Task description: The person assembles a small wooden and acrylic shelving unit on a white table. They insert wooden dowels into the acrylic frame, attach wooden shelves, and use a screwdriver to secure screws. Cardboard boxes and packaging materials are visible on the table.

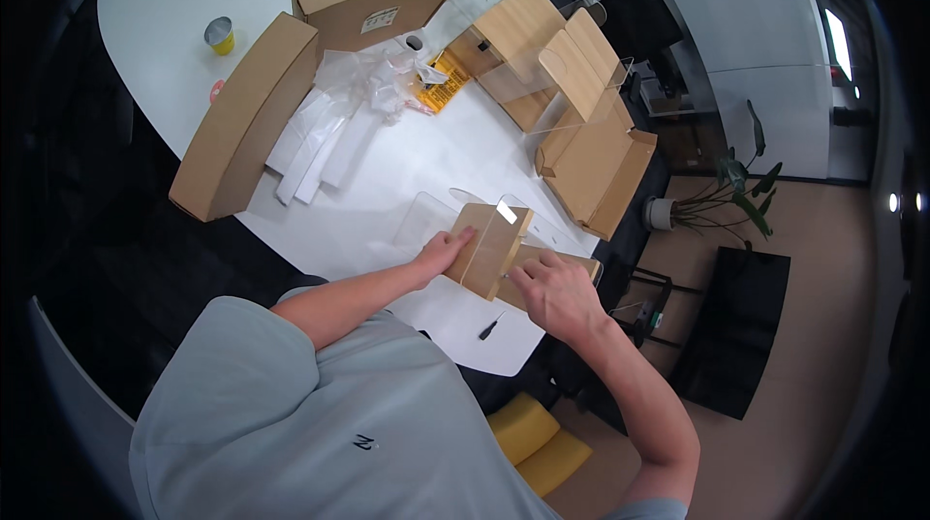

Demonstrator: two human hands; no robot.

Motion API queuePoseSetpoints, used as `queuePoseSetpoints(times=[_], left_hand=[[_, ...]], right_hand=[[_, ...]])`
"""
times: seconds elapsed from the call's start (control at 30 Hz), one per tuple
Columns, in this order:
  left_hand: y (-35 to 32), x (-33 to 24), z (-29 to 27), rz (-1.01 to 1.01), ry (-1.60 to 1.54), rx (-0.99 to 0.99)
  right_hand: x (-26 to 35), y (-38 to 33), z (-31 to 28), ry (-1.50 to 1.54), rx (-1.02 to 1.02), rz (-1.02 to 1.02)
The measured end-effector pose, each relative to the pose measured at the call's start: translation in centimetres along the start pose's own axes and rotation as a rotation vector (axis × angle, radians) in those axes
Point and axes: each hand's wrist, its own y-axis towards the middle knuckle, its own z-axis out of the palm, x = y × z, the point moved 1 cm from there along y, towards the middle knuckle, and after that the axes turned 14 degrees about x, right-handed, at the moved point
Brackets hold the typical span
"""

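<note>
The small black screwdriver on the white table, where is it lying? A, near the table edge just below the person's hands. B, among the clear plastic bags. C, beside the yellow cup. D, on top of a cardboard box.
A: the small black screwdriver lies on the white table near its edge, just below the left hand and right hand that hold the wooden panels.

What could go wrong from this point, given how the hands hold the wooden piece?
1. The wooden piece sits near the table edge; a slip of the left hand or right hand might send it off.
2. The small tool lies close to the edge and may get knocked down.
3. The clear panels nearby are hard to see and may get bumped.
</note>
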Motion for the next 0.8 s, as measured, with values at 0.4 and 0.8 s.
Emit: queuePoseSetpoints(times=[0.4, 0.8], left_hand=[[0.3, 0.4, 0.0, 0.019, 0.01, -0.027], [0.8, 0.9, -0.5, -0.003, 0.042, -0.034]], right_hand=[[2.0, 1.8, 0.9, 0.402, 0.184, 0.293], [1.0, -1.0, -0.9, 0.38, 0.069, 0.243]])
